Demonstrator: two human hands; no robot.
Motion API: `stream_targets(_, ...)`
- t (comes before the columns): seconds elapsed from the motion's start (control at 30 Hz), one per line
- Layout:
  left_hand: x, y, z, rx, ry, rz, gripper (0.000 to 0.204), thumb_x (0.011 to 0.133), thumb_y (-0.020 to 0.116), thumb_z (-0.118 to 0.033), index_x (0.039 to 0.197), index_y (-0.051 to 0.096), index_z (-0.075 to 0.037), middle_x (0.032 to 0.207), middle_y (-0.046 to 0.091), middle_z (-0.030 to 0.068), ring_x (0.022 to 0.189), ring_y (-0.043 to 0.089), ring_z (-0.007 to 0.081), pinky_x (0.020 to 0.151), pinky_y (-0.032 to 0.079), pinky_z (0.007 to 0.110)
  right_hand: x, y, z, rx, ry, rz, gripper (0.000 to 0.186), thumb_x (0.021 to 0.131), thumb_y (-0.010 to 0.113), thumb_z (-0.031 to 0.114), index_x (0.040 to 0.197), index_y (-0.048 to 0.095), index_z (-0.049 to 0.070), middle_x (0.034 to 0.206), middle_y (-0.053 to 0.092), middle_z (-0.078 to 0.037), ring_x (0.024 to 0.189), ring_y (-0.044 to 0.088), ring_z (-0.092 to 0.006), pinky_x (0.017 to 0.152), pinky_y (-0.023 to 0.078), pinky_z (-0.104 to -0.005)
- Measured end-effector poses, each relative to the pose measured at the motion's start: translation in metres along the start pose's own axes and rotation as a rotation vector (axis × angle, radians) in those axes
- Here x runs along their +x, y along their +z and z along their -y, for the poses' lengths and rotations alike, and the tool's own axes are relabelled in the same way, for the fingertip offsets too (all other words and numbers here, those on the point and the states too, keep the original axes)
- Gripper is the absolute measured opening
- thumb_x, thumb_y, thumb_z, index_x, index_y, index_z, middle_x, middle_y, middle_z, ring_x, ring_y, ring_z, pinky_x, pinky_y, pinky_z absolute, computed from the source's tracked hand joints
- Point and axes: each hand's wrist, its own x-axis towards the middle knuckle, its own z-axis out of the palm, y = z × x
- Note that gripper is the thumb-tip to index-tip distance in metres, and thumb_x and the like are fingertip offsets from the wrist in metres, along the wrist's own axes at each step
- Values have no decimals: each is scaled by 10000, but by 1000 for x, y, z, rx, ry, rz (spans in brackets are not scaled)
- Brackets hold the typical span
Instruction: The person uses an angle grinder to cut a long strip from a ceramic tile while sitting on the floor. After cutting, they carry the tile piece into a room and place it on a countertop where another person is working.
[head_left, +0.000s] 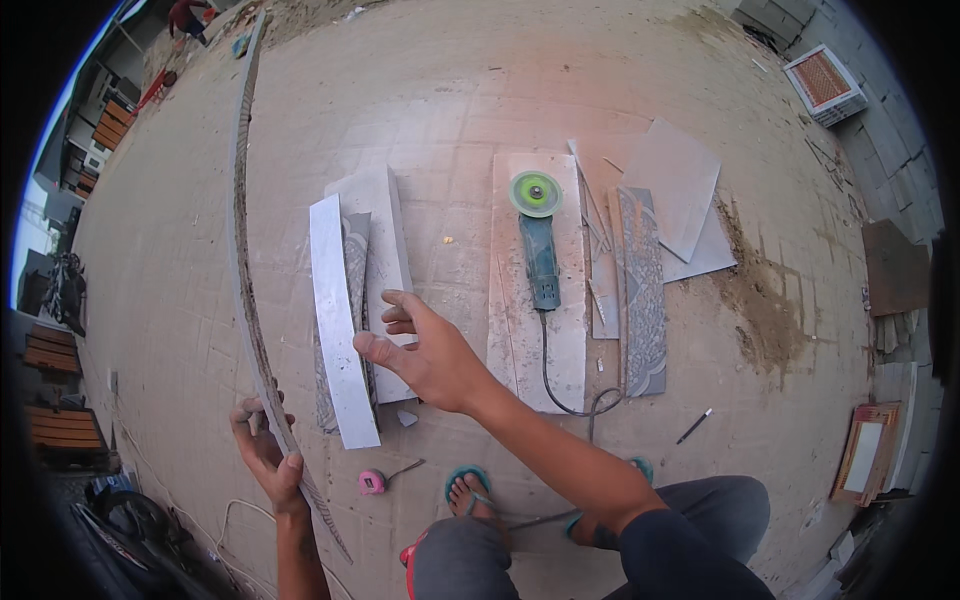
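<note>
My left hand grips a long grey tile strip near its lower end. The strip stands nearly edge-on to me and looks bowed along its length. My right hand is in front of me with thumb and fingers apart, holding nothing. It appears over the near part of a pale block and a white tile strip. Part of a grey patterned tile strip shows between the white strip and the block. Whether my right hand touches any of these, I cannot tell.
An angle grinder with a green disc lies on a pale slab, its cord trailing toward me. Right of it are a patterned tile strip and flat tiles. A pink tape measure and a marker lie near my feet.
</note>
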Motion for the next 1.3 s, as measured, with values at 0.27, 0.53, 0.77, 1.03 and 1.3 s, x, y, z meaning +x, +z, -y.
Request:
stream_targets(0.27, 39, 51, -270, 17, 239, 420, 834, 522, 855, -361, 1168, 379, -132, 1301, 369, 239, 1277, 387, 383, 1027, 364, 516, -85, 57, 249, 744, -187, 1, 1250, 648, 683, 758, 1516, 162, 25, 1442, 361, -241, 1350, 396, -363, 1088, 384, -483)
stream_targets(0.53, -46, 174, -575, 240, 454, 745, 910, 620, 856, -462, 1318, 391, -110, 1432, 242, 298, 1348, 279, 474, 1079, 271, 587, -297, -43, 470, 1155, -532, -250, 1224, 629, 606, 827, 1475, 246, 20, 1326, 427, -219, 1176, 490, -339, 1008, 447, -475)
stream_targets(0.77, -190, 264, -723, -175, 634, 1301, 782, 880, 667, -406, 1466, 271, -70, 1526, 148, 295, 1407, 211, 457, 1132, 209, 565, -607, -132, 538, 1080, -734, -513, 1208, 621, 595, 850, 1480, 301, 53, 1282, 449, -247, 1120, 515, -345, 1002, 439, -500)
stream_targets(1.03, -215, 326, -572, 554, 186, 1283, 765, 853, 678, -67, 1463, 222, -3, 1403, 262, 297, 1219, 476, 439, 998, 455, 459, -889, -33, 495, 1409, -1045, -562, 1130, 685, 549, 839, 1505, 301, 102, 1287, 465, -290, 1128, 508, -414, 992, 408, -522)
stream_targets(1.3, -538, 372, -804, -102, 1131, 2369, 560, 933, 595, -250, 1431, 440, -43, 1541, 305, 211, 1406, 319, 408, 1165, 200, 540, -1019, -1, 386, 1676, -1142, -929, 1010, 748, 481, 808, 1467, 358, 109, 1253, 483, -303, 1043, 538, -428, 910, 442, -538)
